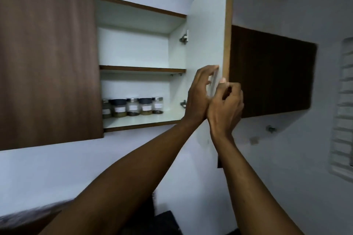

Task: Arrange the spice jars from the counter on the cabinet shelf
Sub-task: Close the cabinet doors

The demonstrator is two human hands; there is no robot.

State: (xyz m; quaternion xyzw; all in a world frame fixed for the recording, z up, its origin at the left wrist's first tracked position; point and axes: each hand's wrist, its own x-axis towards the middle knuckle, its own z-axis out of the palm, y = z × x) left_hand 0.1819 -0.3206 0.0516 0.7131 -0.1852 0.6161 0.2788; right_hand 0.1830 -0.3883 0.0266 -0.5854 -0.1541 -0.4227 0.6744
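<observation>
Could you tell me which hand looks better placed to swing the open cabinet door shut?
Probably the right hand: its fingertips touch the door edge. The left hand sits on its inner face.

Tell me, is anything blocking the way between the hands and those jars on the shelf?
Nothing visible does. The cabinet door stands open; both the left hand and right hand are at its edge, and the spice jars sit on the bottom shelf.

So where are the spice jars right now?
The spice jars stand in a row on the bottom shelf of the open cabinet, left of both hands at the door.
</observation>
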